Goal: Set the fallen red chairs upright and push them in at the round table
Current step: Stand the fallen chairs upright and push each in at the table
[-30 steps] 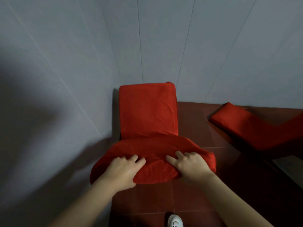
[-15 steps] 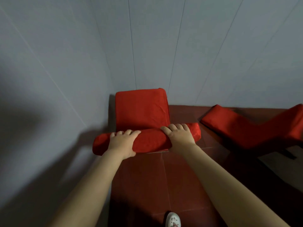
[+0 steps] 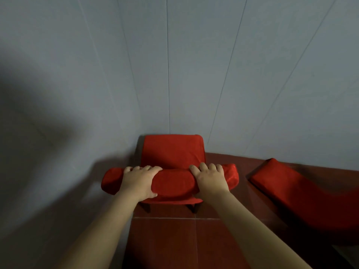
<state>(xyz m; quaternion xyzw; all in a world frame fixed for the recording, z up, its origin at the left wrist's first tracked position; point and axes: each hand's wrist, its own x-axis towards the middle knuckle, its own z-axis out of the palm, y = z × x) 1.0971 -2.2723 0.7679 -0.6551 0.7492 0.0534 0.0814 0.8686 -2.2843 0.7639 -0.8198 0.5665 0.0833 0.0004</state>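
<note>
Near chair: a red fabric-covered chair [image 3: 172,152] stands upright at about 12 o'clock from the person, in the corner where the pale grey panelled wall [image 3: 194,65] meets the floor. Its seat faces away from the camera toward the wall and its padded top rail runs left to right, nearest the camera. Two dark legs show beneath it on the floor.

Left hand: the left hand [image 3: 138,182] is clamped over the left part of the top rail, fingers [image 3: 147,168] curled over the far side and thumb tucked under the near side.

Right hand: the right hand [image 3: 209,178] grips the right part of the same rail, fingers [image 3: 204,166] wrapped over the top; the thumb is hidden from view.

Arms: both bare forearms reach forward from about 6 o'clock, left and right of centre.

Second chair: another red fabric-covered chair [image 3: 303,193] lies tipped over on the floor at about 3 o'clock, well apart from the gripped one, with its far end near the wall's base.

Floor: dark red square tiles [image 3: 165,243] with pale grout lines.

Shadow: a broad dark shadow [image 3: 29,133] falls on the wall at about 9 o'clock.
</note>
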